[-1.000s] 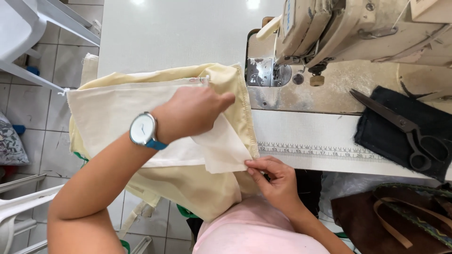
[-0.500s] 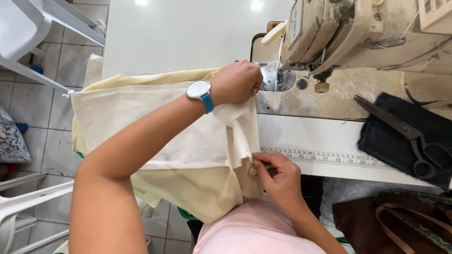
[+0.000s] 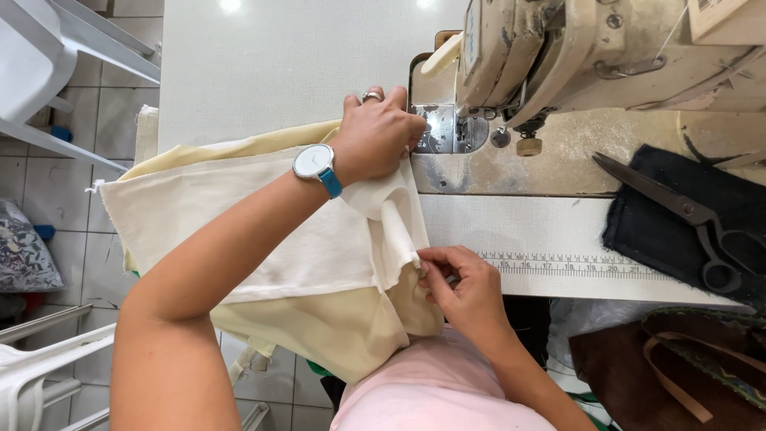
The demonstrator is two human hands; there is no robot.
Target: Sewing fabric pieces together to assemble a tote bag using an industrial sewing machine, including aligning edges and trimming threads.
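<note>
A cream and pale yellow cloth [image 3: 263,255] lies folded over the left side of the sewing table and hangs off its near edge. My left hand [image 3: 375,136], with a white watch on a blue strap and a ring, grips the cloth's far right edge beside the metal plate of the sewing machine [image 3: 558,56]. My right hand [image 3: 463,287] pinches the cloth's near right corner at the table's front edge, next to the printed ruler strip [image 3: 574,265].
Black scissors [image 3: 686,219] lie on a dark cloth [image 3: 678,203] at the right. A brown bag with a strap [image 3: 670,375] sits below the table edge. White plastic chairs [image 3: 48,64] stand on the tiled floor at the left, near a grey bundle [image 3: 24,251].
My left hand has slid from the middle of the cloth up and right to its far edge by the machine's plate, bunching the cloth there. My right hand keeps its pinch.
</note>
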